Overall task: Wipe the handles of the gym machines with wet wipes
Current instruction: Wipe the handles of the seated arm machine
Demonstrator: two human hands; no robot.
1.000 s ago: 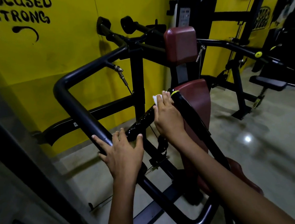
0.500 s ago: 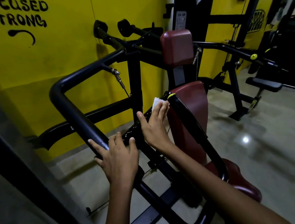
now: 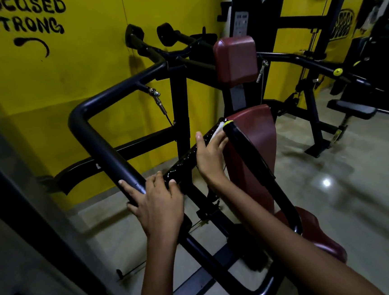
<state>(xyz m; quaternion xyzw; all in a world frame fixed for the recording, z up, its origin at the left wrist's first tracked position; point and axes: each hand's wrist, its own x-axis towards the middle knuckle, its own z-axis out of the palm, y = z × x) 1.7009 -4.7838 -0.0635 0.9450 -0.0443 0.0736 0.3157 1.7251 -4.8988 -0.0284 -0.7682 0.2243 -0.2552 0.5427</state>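
While the left hand (image 3: 157, 207) grips the frame bar (image 3: 104, 145), the right hand (image 3: 209, 155) presses a white wipe (image 3: 217, 129) onto the glossy handle (image 3: 185, 157).

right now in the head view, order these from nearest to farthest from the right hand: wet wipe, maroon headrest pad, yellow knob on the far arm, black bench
1. wet wipe: under the right hand's fingers, on the handle.
2. maroon headrest pad: above the hand, on the upright.
3. yellow knob and black bench: both far off to the right; too close to call.
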